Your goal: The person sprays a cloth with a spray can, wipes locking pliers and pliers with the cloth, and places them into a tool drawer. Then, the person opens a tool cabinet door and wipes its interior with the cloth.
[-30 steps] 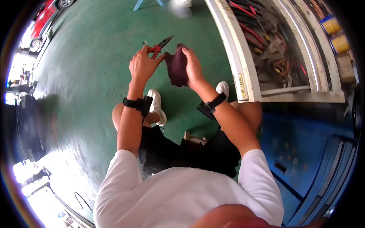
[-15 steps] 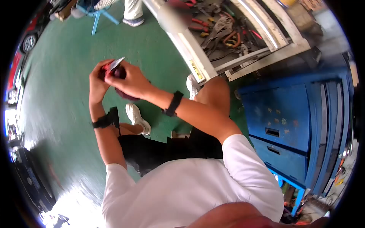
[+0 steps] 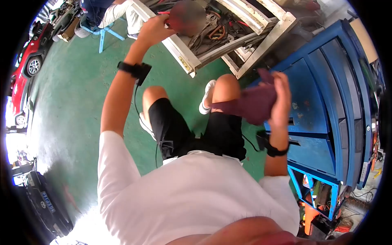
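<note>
Over the front edge of the open white drawer (image 3: 177, 51), my left hand (image 3: 152, 32) is closed on the red-handled pliers (image 3: 167, 23); only a bit of red shows by the fingers, and a round blur hides the rest. Inside the drawer lie several hand tools, some with red handles. On the other side, my right hand (image 3: 281, 100) grips a dark red cloth (image 3: 257, 102), which hangs above my knee and in front of the blue cabinet (image 3: 304, 96).
A seated person (image 3: 118, 16) is at the top left beside a blue stool (image 3: 102, 38). A red car (image 3: 20, 81) stands at the far left, a dark bumper with a plate (image 3: 45, 204) at the lower left. A blue stand (image 3: 316, 173) is at the lower right.
My hands, together around the pliers and cloth half a second ago, have moved apart. The left went up to the drawer; the right carried the cloth to the right. The view has turned rightward.
</note>
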`<state>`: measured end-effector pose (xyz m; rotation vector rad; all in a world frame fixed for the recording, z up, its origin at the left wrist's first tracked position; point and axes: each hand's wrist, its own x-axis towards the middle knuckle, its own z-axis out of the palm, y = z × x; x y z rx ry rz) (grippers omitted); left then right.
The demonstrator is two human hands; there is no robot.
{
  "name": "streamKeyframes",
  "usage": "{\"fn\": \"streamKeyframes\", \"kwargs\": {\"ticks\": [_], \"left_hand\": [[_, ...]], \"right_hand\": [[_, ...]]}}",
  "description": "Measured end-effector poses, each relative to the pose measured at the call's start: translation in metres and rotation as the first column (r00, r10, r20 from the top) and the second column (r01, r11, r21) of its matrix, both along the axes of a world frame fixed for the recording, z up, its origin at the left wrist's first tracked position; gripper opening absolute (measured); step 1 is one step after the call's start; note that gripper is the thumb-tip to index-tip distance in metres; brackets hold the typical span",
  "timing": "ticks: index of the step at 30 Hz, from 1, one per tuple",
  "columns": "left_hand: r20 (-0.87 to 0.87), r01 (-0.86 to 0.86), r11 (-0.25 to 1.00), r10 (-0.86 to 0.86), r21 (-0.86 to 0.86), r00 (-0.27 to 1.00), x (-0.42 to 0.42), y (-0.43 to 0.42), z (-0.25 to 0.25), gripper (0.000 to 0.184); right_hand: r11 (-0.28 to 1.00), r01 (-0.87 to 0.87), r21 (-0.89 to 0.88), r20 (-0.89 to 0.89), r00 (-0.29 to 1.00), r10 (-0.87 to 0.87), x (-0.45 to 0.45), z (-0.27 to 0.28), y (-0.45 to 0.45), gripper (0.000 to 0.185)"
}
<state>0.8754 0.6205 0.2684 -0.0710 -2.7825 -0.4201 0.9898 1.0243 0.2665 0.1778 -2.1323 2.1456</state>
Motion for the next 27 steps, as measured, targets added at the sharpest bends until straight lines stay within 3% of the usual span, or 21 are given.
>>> {"fn": "streamKeyframes", "kwargs": {"ticks": [3,6,10,11,12,16,18,20,23,27], "left_hand": [[0.034,0.107,0.991,-0.110,0.082,0.993,-0.036,0.007,-0.010,0.052],[0.050,0.157,0.976,-0.166,0.147,0.985,-0.068,0.007,-0.027,0.055],[0.127,0.094,0.979,-0.118,0.181,0.985,-0.094,0.007,-0.051,0.059],[0.117,0.071,0.997,-0.075,0.041,0.990,-0.094,0.011,-0.054,0.059],[0.218,0.079,0.995,-0.090,0.057,0.972,-0.103,0.006,-0.059,0.059],[0.140,0.086,0.996,-0.081,-0.034,0.987,-0.102,0.006,-0.070,0.058],[0.215,0.044,0.996,-0.025,-0.082,0.976,-0.102,0.000,-0.074,0.061],[-0.141,-0.035,0.953,-0.008,-0.302,0.990,-0.111,0.006,-0.102,0.067],[-0.082,-0.010,0.968,-0.011,-0.252,0.997,-0.107,0.012,-0.112,0.055],[-0.341,0.238,0.944,-0.306,-0.226,0.889,-0.060,0.017,-0.054,0.043]], "right_hand": [[0.973,0.227,-0.049,0.098,0.970,-0.222,0.020,0.003,0.087,0.039],[0.856,0.504,-0.120,0.213,0.855,-0.473,0.035,0.014,0.131,0.039],[0.820,0.535,-0.205,0.216,0.842,-0.495,0.048,0.006,0.166,0.041],[0.813,0.554,-0.182,0.214,0.829,-0.517,0.051,0.000,0.176,0.041],[0.792,0.595,-0.139,0.195,0.800,-0.567,0.055,-0.013,0.186,0.042],[0.723,0.690,-0.039,0.177,0.716,-0.675,0.066,-0.010,0.189,0.042],[0.701,0.710,-0.061,0.186,0.698,-0.691,0.064,-0.012,0.182,0.041],[0.691,0.706,-0.152,0.163,0.708,-0.688,0.052,-0.033,0.193,0.040],[0.651,0.748,-0.128,0.163,0.663,-0.730,0.092,-0.028,0.217,0.040],[0.624,0.774,-0.111,0.169,0.633,-0.755,0.124,-0.014,0.198,0.043]]}}
